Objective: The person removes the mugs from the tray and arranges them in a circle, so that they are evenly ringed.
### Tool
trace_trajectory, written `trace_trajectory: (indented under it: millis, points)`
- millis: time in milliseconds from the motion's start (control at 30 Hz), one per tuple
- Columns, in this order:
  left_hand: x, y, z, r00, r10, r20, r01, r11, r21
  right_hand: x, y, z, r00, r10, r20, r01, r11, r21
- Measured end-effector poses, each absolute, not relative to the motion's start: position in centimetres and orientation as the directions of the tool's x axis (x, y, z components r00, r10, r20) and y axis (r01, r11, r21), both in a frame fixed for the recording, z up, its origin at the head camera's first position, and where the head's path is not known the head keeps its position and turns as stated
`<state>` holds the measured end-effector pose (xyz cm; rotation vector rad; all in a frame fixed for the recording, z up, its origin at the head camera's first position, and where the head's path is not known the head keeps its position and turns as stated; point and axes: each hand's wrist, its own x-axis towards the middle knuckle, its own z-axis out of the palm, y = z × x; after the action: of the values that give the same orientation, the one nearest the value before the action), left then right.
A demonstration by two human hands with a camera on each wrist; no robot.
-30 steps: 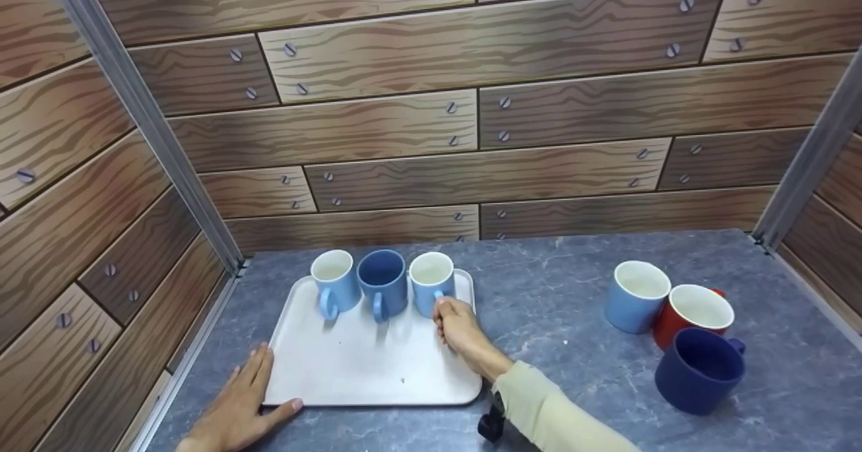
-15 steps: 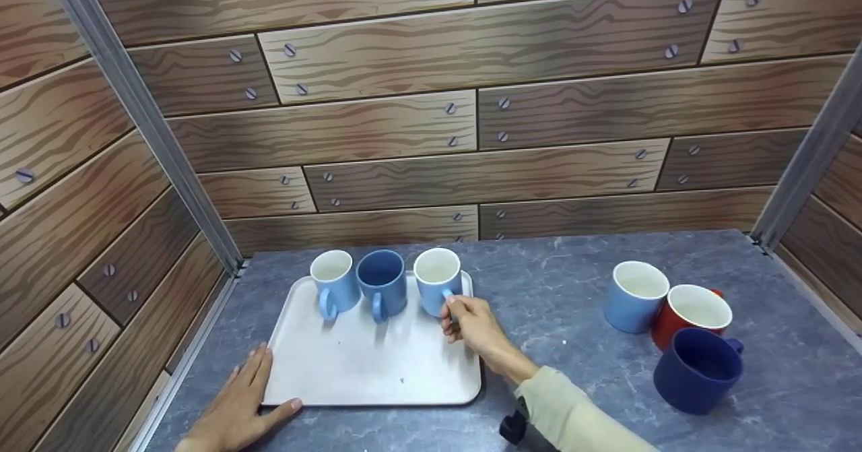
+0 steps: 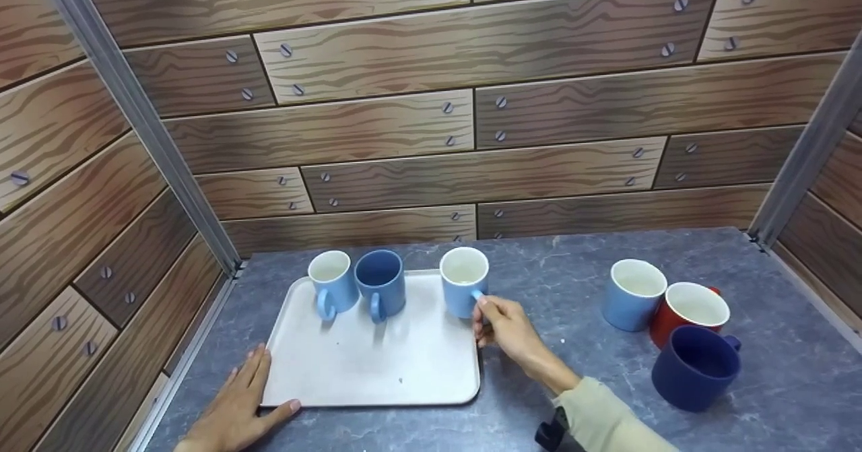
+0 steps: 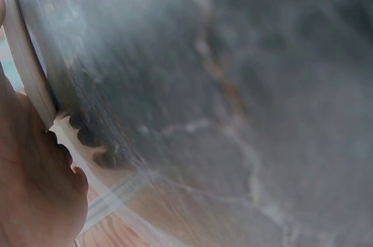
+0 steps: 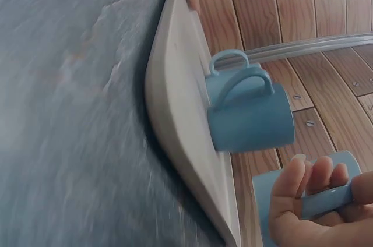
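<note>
My right hand (image 3: 508, 331) pinches the handle of a light blue mug (image 3: 463, 283) with a white inside. This mug is upright at the tray's right edge; whether its base clears the tray I cannot tell. In the right wrist view, fingers (image 5: 288, 186) curl round the handle. On the back left of the white tray (image 3: 363, 371) stand another light blue mug (image 3: 333, 283) and a medium blue mug (image 3: 381, 283), handles toward me. My left hand (image 3: 236, 405) lies with fingers extended at the tray's front left corner, thumb along its front edge.
At the right, a light blue mug (image 3: 632, 300), a red mug (image 3: 667, 320) with a white inside and a dark navy mug (image 3: 693, 378) stand close together on the grey marbled table (image 3: 559, 270). Wood-patterned walls (image 3: 377, 128) enclose the back and sides.
My right hand has moved the light blue mug to the right, away from the medium blue mug, toward the tray's right edge. My left hand has stayed in place.
</note>
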<state>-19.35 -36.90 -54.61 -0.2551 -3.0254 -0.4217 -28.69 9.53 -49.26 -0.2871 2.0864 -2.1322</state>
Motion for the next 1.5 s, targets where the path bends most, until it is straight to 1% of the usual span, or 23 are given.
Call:
trace_trajectory:
  millis: [233,467,600,867,1100,1267,1500]
  points:
    - [-19.4,-36.8,-54.6,-0.983,0.156,0.099,0.177,0.947,0.266,-28.3,11.9,-49.0,-0.975,-0.214,0.050,-0.046,-0.024,-0.999]
    - [-19.6,-37.0,-54.4,-0.989,0.146,0.031,0.149,0.943,0.299,-27.9,14.4,-49.0,-0.981,-0.190,0.022,-0.018,-0.023,-1.000]
    - [-19.7,-37.1,-54.3,-0.989,0.143,0.036,0.147,0.940,0.307,-27.7,15.6,-49.4,-0.989,-0.149,0.021,-0.017,-0.024,-1.000]
    - [-19.6,-36.9,-54.5,-0.988,0.144,0.055,0.154,0.942,0.298,-27.3,17.7,-50.2,-1.000,-0.027,-0.007,0.006,0.053,-0.999]
    - [-19.3,-36.9,-54.5,-0.987,0.145,0.068,0.159,0.942,0.294,-26.8,19.4,-50.7,-0.999,0.025,-0.021,0.024,0.098,-0.995]
    - [-19.3,-36.9,-54.3,-0.986,0.150,0.071,0.165,0.943,0.289,-26.5,20.5,-50.7,-0.998,0.049,-0.036,0.040,0.087,-0.995]
    - [-19.3,-36.9,-54.2,-0.989,0.143,0.032,0.146,0.945,0.292,-26.2,21.8,-50.9,-0.994,0.066,-0.088,0.092,0.055,-0.994]
